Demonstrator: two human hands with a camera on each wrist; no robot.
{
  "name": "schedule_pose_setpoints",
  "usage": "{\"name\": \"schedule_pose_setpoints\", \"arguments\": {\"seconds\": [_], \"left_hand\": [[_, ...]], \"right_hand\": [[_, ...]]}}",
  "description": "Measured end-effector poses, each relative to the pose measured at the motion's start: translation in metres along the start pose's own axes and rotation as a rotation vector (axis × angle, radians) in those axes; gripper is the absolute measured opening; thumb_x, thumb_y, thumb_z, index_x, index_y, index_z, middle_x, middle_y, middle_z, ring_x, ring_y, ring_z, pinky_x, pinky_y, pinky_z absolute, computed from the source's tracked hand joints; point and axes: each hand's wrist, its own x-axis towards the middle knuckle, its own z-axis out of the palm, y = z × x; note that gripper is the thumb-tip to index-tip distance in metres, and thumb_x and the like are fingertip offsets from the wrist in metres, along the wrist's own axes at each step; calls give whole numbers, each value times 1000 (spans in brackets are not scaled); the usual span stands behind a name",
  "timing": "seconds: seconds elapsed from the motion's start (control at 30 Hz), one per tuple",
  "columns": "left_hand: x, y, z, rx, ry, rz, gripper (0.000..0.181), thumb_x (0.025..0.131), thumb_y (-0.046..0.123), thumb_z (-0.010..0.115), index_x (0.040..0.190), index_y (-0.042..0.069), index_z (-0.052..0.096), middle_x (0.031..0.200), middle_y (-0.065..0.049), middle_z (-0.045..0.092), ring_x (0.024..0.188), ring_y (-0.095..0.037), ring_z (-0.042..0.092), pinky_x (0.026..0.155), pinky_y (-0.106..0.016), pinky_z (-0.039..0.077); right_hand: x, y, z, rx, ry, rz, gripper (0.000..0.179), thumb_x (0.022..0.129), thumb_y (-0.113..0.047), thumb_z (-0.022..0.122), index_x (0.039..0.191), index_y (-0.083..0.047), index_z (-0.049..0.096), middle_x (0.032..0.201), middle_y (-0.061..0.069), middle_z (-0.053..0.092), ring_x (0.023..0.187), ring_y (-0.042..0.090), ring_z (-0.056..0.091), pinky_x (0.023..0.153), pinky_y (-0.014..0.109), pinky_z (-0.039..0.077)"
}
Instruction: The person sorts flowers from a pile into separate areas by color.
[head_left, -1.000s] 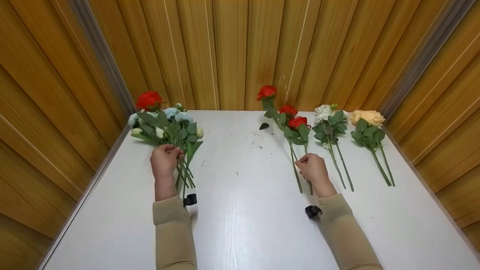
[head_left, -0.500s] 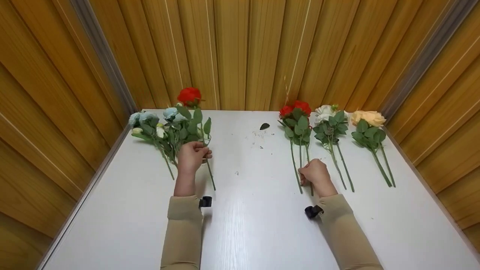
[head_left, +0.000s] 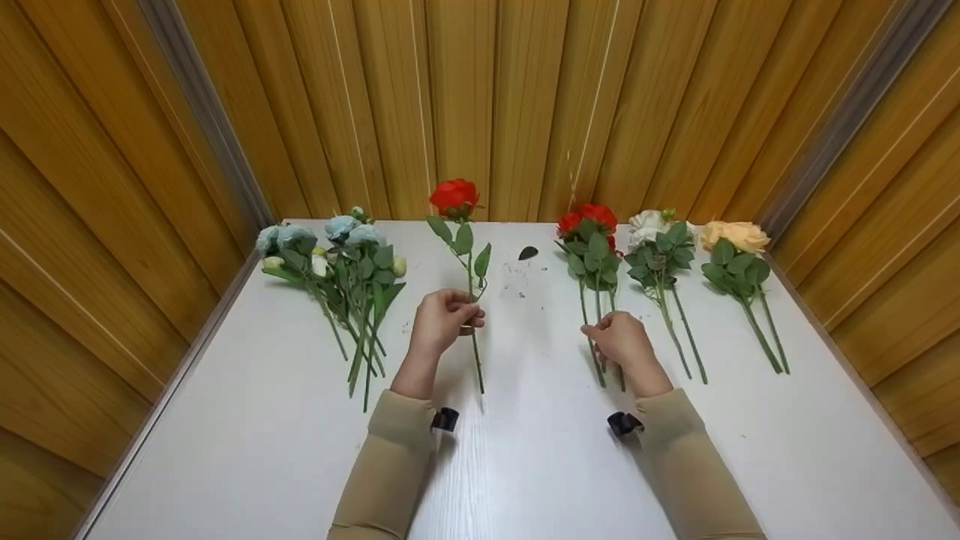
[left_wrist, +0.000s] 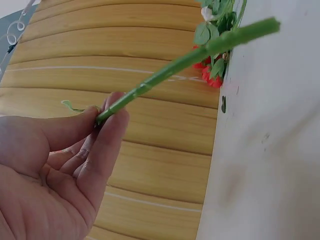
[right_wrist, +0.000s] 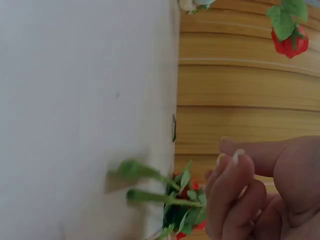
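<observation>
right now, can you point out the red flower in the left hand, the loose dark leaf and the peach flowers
Red flower [head_left: 454,196]: head view, on its bloom
Loose dark leaf [head_left: 528,253]: head view, on its middle
Peach flowers [head_left: 736,235]: head view, on the petals

Free room runs up the table [head_left: 536,457] between the rose [head_left: 454,196] in the left hand [head_left: 442,321] and the red flowers [head_left: 598,216] — a leaf [head_left: 528,253] lies in it, and the wall [head_left: 517,97] blocks the far end.

Pale glare and soft shadows lie across the table [head_left: 525,472]
</observation>
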Motion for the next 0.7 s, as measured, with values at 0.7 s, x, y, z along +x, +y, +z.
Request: {"name": "schedule_pose_setpoints", "arguments": {"seconds": [0.7], "left_hand": [[-9,-7,40,-100,-122,119,22,101,7,65,120,-4,68,103,-20,78,90,-23,79,77,-36,65]], "right_hand": [[-39,-53,60,273,-178,-415,16,97,-6,69,99,9,74,88,20,76,70,6,66,66,19,55]]}}
